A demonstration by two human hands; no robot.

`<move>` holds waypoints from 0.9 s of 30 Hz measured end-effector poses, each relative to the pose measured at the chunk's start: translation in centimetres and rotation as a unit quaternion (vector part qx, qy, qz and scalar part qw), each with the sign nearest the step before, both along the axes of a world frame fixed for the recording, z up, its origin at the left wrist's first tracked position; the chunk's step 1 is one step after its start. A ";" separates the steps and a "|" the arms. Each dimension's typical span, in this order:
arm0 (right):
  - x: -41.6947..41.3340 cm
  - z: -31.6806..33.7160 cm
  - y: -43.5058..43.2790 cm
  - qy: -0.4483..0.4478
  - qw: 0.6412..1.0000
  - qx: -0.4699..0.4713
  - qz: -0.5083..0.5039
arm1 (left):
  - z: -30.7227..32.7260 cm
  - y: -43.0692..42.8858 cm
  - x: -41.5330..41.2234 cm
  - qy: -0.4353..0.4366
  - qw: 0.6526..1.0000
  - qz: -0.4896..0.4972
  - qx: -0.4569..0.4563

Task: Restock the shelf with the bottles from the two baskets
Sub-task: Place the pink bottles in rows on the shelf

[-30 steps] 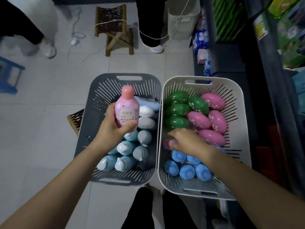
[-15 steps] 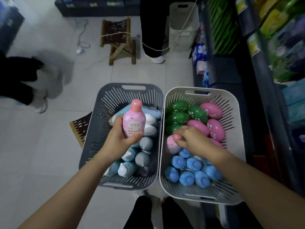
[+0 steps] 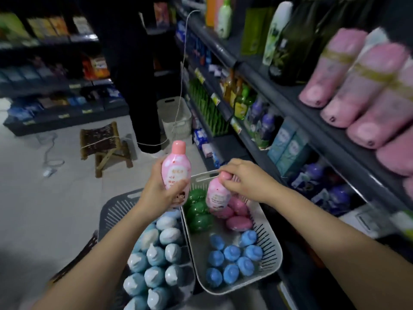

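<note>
Left hand (image 3: 157,190) wraps round the body of a pink bottle (image 3: 176,168), thumb across the label, bottle upright with cap up, held clear above the baskets. Right hand (image 3: 244,181) pinches a second pink bottle (image 3: 218,196) by its cap, fingertips curled over the top, body hanging down and slightly tilted. It is lifted clear of the pile, just right of the left-hand bottle; contact between the two not clear. Directly under the right grip is the white basket (image 3: 273,245), with green bottles (image 3: 197,211), pink bottles lying flat (image 3: 238,222), and blue bottles (image 3: 232,253) nearer the body. Under and left of the left grip is the grey basket (image 3: 111,212), packed with pale blue bottles (image 3: 156,253). Right of and above both hands is the shelf (image 3: 297,108), several tiers, stocked, with big pink bottles (image 3: 357,86) on the upper tier. Beyond the hands are a wooden stool (image 3: 104,143) and a standing person's dark legs (image 3: 143,108). Step, judged: pick done, both hands loaded, carry to shelf in hand. Baskets look mostly full, so the task is early. Next move calls for swinging right to a free spot and standing each bottle upright. The cap pinch likely needs a steadier hold before setting down. No matching slot is visible.
</note>
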State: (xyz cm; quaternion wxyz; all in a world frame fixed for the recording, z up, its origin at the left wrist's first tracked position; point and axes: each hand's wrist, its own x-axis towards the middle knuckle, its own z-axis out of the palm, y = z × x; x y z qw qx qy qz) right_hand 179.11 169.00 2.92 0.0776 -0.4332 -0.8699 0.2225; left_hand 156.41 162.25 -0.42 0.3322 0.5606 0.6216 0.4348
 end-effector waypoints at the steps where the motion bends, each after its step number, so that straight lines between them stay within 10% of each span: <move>1: 0.4 1.1 -0.7 0.012 1.000 0.010 -0.020 | 0.8 0.2 0.3 -0.001 1.000 -0.012 0.014; 11: 6.2 10.4 -11.9 0.078 0.959 0.131 -0.239 | 8.7 -0.3 6.2 0.002 0.969 -0.215 0.124; 27: 20.1 20.7 -39.1 0.069 0.813 0.224 -0.533 | 20.5 -15.3 29.4 -0.112 0.802 -0.531 0.250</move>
